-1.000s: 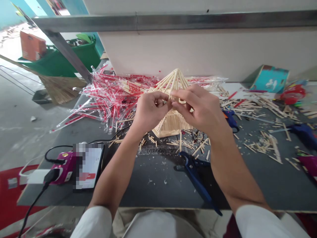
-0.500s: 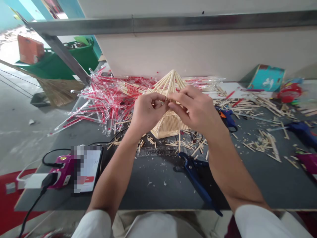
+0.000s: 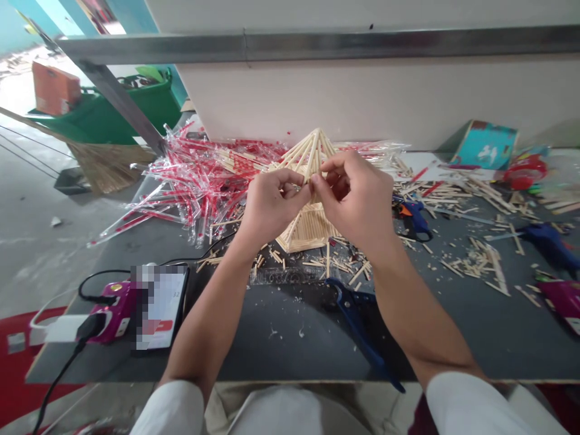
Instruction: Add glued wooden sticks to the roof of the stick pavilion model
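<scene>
My left hand point(image 3: 269, 208) and my right hand point(image 3: 353, 199) meet in front of a small house model made of wooden sticks point(image 3: 310, 226), whose pointed stick roof point(image 3: 312, 148) rises behind my fingers. Both hands are closed in a pinch, fingertips touching each other around a thin wooden stick point(image 3: 312, 174) at the roof's front. The model stands on a dark table point(image 3: 281, 338). Blue-handled cutters point(image 3: 356, 320) lie on the table under my right forearm.
A heap of red-and-clear plastic wrappers point(image 3: 199, 175) lies left of the model. Cut stick pieces point(image 3: 480, 263) litter the right side, with blue glue guns point(image 3: 414, 217) point(image 3: 550, 241). A phone point(image 3: 158, 308) and a pink device with cables point(image 3: 111, 311) sit at the left front. A clear ruler point(image 3: 290, 277) lies before the model.
My right hand has curled in tighter toward the left hand, its fingers bending more at the roof front. The view shifted slightly; the model stays put.
</scene>
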The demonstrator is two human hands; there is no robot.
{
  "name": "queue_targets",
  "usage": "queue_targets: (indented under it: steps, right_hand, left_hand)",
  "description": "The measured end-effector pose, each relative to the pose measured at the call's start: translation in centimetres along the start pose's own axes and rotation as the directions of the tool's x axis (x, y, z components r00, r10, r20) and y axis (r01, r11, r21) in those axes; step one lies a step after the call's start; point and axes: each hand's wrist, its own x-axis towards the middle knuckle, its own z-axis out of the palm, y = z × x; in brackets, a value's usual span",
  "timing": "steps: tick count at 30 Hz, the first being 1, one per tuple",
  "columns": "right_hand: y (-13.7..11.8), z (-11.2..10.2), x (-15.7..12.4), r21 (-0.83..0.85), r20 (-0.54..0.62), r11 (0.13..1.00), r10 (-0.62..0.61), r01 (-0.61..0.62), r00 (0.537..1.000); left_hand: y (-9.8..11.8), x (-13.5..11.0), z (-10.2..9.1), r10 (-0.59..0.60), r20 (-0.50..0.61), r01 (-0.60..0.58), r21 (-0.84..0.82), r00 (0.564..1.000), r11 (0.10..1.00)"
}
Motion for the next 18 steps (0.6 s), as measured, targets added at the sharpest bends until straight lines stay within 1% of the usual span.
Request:
queue_targets:
  steps: [3, 5, 10, 14, 18]
  right_hand:
    - [-0.5, 0.3, 0.2, -0.04, -0.022, 0.999, 0.006, -0.007, 1.0]
    - [-0.7, 0.3, 0.5, -0.074, -0.013, 0.997, -0.006, 0.005, 1.0]
    - [-1.3, -0.5, 1.4, -0.116, 0.117, 0.991, -0.049, 0.063, 0.992]
    - [-1.9, -0.8, 2.4, -0.165, 0.164, 0.986, 0.017, 0.01, 0.986]
    - [-2.4, -0.6, 2.9, -0.219, 0.191, 0.975, 0.062, -0.019, 0.98]
  left_hand:
    - [0.1, 0.1, 0.0, 0.002, -0.009, -0.002, 0.009, 1.0, 1.0]
    - [0.2, 0.1, 0.0, 0.001, -0.017, -0.001, 0.017, 1.0, 1.0]
    - [0.0, 0.2, 0.0, 0.015, -0.006, -0.015, 0.039, 1.0, 0.999]
    - [-0.1, 0.2, 0.0, 0.056, -0.019, -0.055, 0.064, 0.998, 0.996]
    - [-0.2, 0.3, -0.1, 0.066, -0.017, -0.064, 0.063, 0.998, 0.996]
